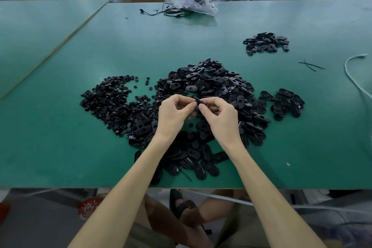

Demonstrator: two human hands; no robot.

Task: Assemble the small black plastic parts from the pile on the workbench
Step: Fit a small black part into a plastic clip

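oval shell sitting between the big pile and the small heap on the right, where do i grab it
Pinch the oval shell across its narrow width, thumb and finger on the two long sides, coming straight down: it seems to lie flat on the mat, so only the rim offers a hold.

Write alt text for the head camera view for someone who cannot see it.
A person's left hand and right hand pinch one small black plastic part between them, above a pile of black oval plastic parts on a green workbench. A smaller heap of black parts lies at back right.
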